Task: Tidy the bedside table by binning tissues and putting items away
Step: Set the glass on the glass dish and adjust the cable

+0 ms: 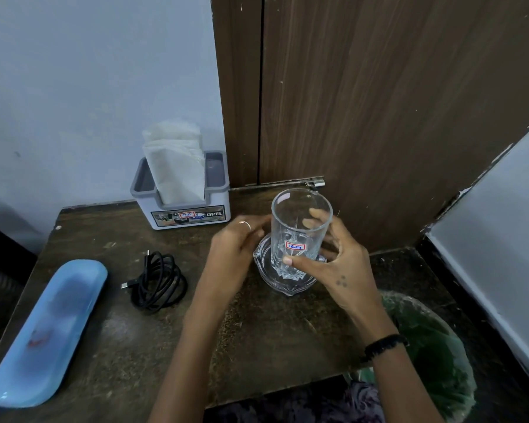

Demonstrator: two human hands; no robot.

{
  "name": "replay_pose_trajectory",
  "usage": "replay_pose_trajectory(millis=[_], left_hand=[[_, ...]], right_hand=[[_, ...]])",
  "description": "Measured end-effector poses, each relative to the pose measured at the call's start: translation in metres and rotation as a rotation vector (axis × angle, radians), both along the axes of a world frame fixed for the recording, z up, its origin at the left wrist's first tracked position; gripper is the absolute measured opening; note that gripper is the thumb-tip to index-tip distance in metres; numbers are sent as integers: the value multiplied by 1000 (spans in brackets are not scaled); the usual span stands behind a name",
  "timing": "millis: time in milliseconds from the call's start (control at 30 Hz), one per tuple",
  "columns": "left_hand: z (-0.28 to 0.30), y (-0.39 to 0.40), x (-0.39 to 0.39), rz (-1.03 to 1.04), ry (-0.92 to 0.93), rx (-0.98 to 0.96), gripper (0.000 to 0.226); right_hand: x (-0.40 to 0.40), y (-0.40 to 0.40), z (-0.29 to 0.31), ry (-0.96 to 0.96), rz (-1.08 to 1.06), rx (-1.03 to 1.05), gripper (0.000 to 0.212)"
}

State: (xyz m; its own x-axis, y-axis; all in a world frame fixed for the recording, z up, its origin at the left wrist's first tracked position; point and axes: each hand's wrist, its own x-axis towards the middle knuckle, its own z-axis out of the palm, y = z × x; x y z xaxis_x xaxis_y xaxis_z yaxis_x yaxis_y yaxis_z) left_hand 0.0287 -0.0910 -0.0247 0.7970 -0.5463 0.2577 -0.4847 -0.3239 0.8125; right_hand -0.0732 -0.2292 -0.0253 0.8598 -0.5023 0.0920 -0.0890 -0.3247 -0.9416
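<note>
Right now the right hand [333,264] grips a clear drinking glass [300,230], thumb curled across the near side low down by a small red-bordered label, the other fingers [316,216] wrapped round the far side and seen through the glass. It stands upright, long axis vertical, open mouth pointing up toward the camera, base at a clear glass dish [283,277] on the dark wooden bench [110,331]; whether the base touches the dish or sits just above it cannot be told. The left hand [235,254] is just left of the glass, by the dish's left rim, fingers loosely curled and a ring on one; whether it holds the dish cannot be told.

Near the back edge stands a grey tissue holder [182,199] with white tissues [174,160] sticking up out of it. A coiled black cable [159,282] lies left of the hands, and a long blue case [48,334] lies near the left edge, its long axis running from the near-left corner away toward the back. A bin lined with green plastic [434,349] sits below the bench's right side.
</note>
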Motion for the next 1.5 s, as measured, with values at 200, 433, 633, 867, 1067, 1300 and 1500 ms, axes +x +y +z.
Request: replay_pose_trajectory(millis=[200,433,633,867,1067,1300,1500], left_hand=[[-17,-15,2,-90,-71,323,22],[-15,-9,0,-7,-106,314,18],[-15,-6,-5,54,-150,289,16],[-20,4,-6,38,-6,232,21],[-20,22,-14,-95,129,185,49],[-25,27,-18,-75,66,187,62],[-28,19,-6,14,72,170,58]], right_hand=[[-1,1,-2,-13,23,9,78],[-1,1,-4,-16,27,-15,76],[-2,4,-3,-8,43,12,77],[-8,3,-3,83,73,-44,91],[-19,-4,-19,277,100,-57,122],[-15,-6,-25,185,111,10,88],[5,-5,-28,103,98,114,86]])
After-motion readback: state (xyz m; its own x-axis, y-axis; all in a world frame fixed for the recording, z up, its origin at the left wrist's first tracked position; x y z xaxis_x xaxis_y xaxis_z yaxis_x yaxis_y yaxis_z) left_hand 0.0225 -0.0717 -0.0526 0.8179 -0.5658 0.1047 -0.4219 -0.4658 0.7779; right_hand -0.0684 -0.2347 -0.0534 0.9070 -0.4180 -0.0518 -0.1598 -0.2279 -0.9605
